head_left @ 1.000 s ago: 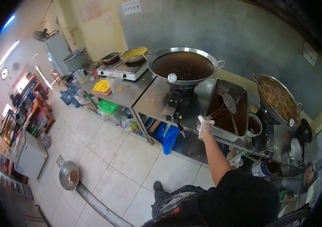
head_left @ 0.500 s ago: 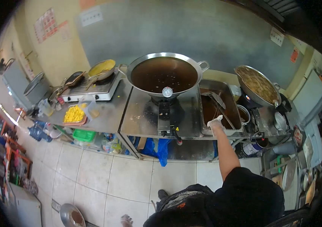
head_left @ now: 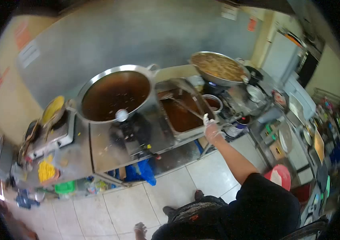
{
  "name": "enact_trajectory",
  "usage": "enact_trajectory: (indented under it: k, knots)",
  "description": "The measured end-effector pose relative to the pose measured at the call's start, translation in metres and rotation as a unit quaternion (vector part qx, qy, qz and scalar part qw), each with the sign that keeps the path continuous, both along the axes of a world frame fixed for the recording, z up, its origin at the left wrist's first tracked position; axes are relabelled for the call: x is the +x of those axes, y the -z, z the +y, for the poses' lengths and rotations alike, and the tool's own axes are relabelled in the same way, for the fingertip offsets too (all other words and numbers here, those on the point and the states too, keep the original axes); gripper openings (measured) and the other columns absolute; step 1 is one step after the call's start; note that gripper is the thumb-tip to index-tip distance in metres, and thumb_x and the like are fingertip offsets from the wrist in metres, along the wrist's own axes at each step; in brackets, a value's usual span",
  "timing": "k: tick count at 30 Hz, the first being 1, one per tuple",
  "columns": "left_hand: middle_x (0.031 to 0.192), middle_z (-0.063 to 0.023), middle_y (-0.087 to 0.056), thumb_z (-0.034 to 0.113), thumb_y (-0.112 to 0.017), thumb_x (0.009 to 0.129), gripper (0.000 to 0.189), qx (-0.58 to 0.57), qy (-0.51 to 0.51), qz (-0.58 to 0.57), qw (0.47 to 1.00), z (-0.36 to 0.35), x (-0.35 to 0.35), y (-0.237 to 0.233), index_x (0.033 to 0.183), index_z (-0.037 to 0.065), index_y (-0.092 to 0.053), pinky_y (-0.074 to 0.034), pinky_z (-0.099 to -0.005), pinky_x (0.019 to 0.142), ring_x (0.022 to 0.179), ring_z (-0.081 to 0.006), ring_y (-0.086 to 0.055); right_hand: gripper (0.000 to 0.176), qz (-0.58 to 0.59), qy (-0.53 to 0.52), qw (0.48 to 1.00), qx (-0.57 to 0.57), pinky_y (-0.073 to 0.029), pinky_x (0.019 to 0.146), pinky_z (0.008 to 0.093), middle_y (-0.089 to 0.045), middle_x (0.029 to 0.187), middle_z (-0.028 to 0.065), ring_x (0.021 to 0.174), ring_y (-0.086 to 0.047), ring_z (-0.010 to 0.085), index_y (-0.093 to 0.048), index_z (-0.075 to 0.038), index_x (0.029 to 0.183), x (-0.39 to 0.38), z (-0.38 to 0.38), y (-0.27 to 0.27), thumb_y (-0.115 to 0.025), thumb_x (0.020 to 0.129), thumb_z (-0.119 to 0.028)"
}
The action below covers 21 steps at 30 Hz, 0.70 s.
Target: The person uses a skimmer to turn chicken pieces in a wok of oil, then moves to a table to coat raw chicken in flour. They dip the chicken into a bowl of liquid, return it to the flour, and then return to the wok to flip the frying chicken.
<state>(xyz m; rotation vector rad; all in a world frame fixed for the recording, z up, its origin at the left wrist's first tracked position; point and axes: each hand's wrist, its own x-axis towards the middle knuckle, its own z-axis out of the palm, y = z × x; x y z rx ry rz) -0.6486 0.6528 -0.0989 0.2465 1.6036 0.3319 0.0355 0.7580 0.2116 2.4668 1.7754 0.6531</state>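
My right hand [head_left: 211,130], in a clear plastic glove, is at the front right corner of a rectangular metal tray [head_left: 186,135] of brown liquid. Its fingers are closed at the handle end of a long-handled metal utensil [head_left: 184,107], whose flat head lies in the liquid near the tray's left side. A second, wider metal utensil [head_left: 186,87] leans across the tray's back right. Low over the floor, my left hand [head_left: 140,229], also gloved, hangs with loosely parted fingers and nothing visible in it.
A big wok [head_left: 85,114] of dark liquid, with a round thermometer [head_left: 121,115] at its rim, stands left of the tray. Behind it on the right is another full wok [head_left: 218,80]. Yellow pieces [head_left: 46,171] and a stove [head_left: 64,140] are far left. A pink basin [head_left: 285,176] stands right.
The view has turned right, so the counter shifts left in it. The utensil's handle now slants across the tray toward my right hand. My left hand still hangs low.
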Motion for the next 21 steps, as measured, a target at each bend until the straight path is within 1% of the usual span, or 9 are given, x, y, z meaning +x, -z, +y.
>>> enact_trajectory:
  k: [1, 4, 5, 6, 7, 11, 13, 18, 21]
  knots:
    - [0.099, -0.0051, -0.055, 0.027, -0.056, 0.081, 0.026, -0.024, 0.028, -0.009, 0.999, 0.002, 0.014, 0.016, 0.105, 0.019, -0.053, -0.040, -0.0461, 0.069, 0.085, -0.0263, -0.053, 0.053, 0.117, 0.059, 0.991, 0.017, -0.042, 0.088, 0.0394, -0.054, 0.110, 0.0260, 0.097, -0.055, 0.0356, -0.029, 0.007, 0.134, -0.008, -0.006, -0.009, -0.036, 0.082, 0.002]
    - [0.110, -0.0024, -0.060, 0.035, -0.052, 0.085, 0.039, 0.043, 0.068, -0.141, 0.987, -0.004, 0.040, 0.052, 0.121, 0.020, -0.052, -0.045, -0.0393, 0.064, 0.086, -0.0216, -0.056, 0.048, 0.158, 0.038, 0.986, -0.035, -0.046, 0.086, 0.0401, -0.056, 0.107, 0.0259, 0.102, -0.055, 0.0355, -0.034, 0.005, 0.132, 0.007, -0.031, -0.019, -0.033, 0.084, 0.000]
    - [0.108, -0.0024, -0.060, 0.035, -0.051, 0.085, 0.038, 0.067, 0.105, -0.120, 0.985, 0.003, 0.055, 0.051, 0.121, 0.021, -0.052, -0.045, -0.0395, 0.064, 0.085, -0.0215, -0.056, 0.047, 0.170, 0.045, 0.984, -0.039, -0.047, 0.083, 0.0409, -0.057, 0.105, 0.0261, 0.099, -0.056, 0.0361, -0.034, 0.004, 0.131, 0.004, -0.040, -0.039, -0.033, 0.085, -0.001]
    - [0.106, -0.0023, -0.061, 0.036, -0.051, 0.085, 0.038, 0.090, 0.140, -0.096, 0.981, 0.009, 0.067, 0.050, 0.120, 0.021, -0.053, -0.045, -0.0397, 0.065, 0.085, -0.0214, -0.056, 0.047, 0.221, 0.051, 0.974, 0.007, -0.049, 0.078, 0.0423, -0.058, 0.102, 0.0256, 0.092, -0.059, 0.0368, -0.035, 0.001, 0.132, 0.024, -0.041, -0.016, -0.034, 0.085, -0.002]
    - [0.105, -0.0023, -0.061, 0.036, -0.050, 0.085, 0.037, 0.113, 0.175, -0.072, 0.975, 0.012, 0.079, 0.048, 0.119, 0.022, -0.053, -0.045, -0.0398, 0.065, 0.085, -0.0213, -0.056, 0.048, 0.153, 0.005, 0.986, 0.068, -0.050, 0.073, 0.0439, -0.059, 0.098, 0.0240, 0.085, -0.060, 0.0369, -0.036, -0.001, 0.132, 0.041, -0.044, 0.015, -0.036, 0.085, -0.003]
    - [0.101, -0.0020, -0.061, 0.032, -0.050, 0.085, 0.033, 0.114, 0.141, -0.134, 0.974, 0.032, 0.113, 0.038, 0.116, 0.021, -0.055, -0.045, -0.0417, 0.061, 0.079, -0.0215, -0.057, 0.051, 0.237, -0.017, 0.971, 0.010, -0.049, 0.071, 0.0433, -0.061, 0.092, 0.0219, 0.082, -0.060, 0.0360, -0.035, 0.001, 0.132, 0.069, -0.069, -0.001, -0.040, 0.081, -0.002]
    - [0.100, -0.0024, -0.061, 0.032, -0.051, 0.084, 0.033, 0.099, 0.142, -0.041, 0.984, 0.044, 0.143, 0.031, 0.115, 0.021, -0.055, -0.045, -0.0422, 0.060, 0.078, -0.0218, -0.057, 0.054, 0.267, -0.012, 0.963, -0.014, -0.048, 0.071, 0.0411, -0.061, 0.091, 0.0220, 0.077, -0.059, 0.0363, -0.034, 0.003, 0.133, 0.082, -0.088, -0.040, -0.042, 0.079, -0.001]
    - [0.098, -0.0031, -0.060, 0.031, -0.052, 0.084, 0.031, 0.107, 0.139, 0.017, 0.984, 0.045, 0.230, 0.004, 0.112, 0.020, -0.055, -0.044, -0.0429, 0.061, 0.079, -0.0227, -0.056, 0.054, 0.269, -0.191, 0.932, 0.150, -0.048, 0.071, 0.0414, -0.060, 0.095, 0.0231, 0.080, -0.060, 0.0369, -0.034, 0.003, 0.133, 0.160, -0.119, -0.026, -0.045, 0.080, -0.004]
    - [0.098, -0.0034, -0.059, 0.030, -0.052, 0.083, 0.030, 0.093, 0.150, 0.020, 0.984, 0.026, 0.279, 0.001, 0.111, 0.019, -0.055, -0.043, -0.0433, 0.062, 0.079, -0.0232, -0.056, 0.054, 0.340, -0.160, 0.925, 0.045, -0.048, 0.069, 0.0433, -0.059, 0.099, 0.0243, 0.080, -0.060, 0.0367, -0.033, 0.002, 0.133, 0.189, -0.139, -0.084, -0.046, 0.082, -0.007]
